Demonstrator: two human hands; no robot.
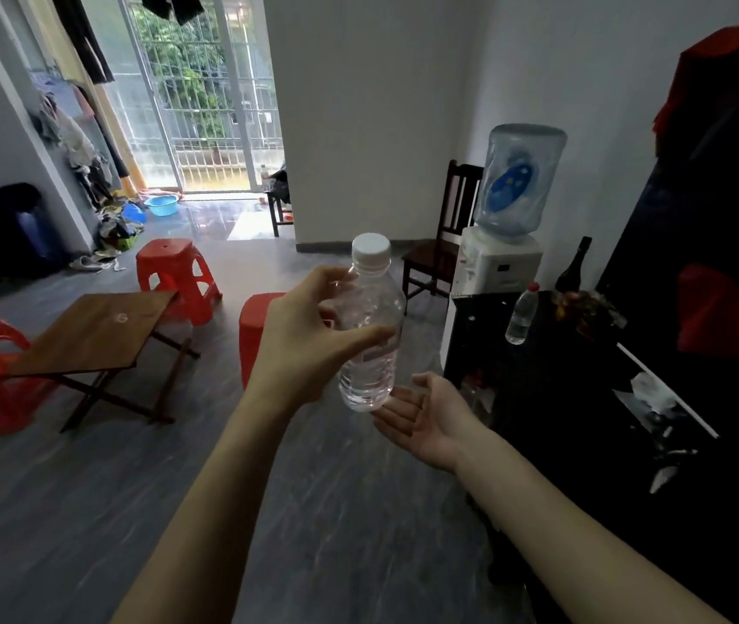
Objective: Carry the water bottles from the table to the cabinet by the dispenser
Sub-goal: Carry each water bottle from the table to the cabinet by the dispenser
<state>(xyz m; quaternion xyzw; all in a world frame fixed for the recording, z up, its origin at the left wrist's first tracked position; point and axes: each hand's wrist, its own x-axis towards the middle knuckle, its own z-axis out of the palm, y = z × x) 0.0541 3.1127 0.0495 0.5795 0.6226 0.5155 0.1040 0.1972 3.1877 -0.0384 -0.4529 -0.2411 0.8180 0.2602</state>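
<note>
Left hand [309,340] grips clear white-capped water bottle [369,335] mid-air at frame centre, bottle upright, slightly tilted. Right hand [426,414] at 5 o'clock of bottle base, palm up, fingers spread loose, possibly touching base. Second bottle, red cap [523,315], stands on black cabinet [552,380] at 3 o'clock, beside water dispenser [500,263]. Folding table [93,331] at 9 o'clock.

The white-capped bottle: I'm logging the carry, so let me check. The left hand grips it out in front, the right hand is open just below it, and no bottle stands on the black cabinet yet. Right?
Not quite. The head view shows a red-capped bottle already standing on the black cabinet beside the dispenser. The rest holds: the left hand grips the white-capped bottle, and the right hand is open just below it.
</note>
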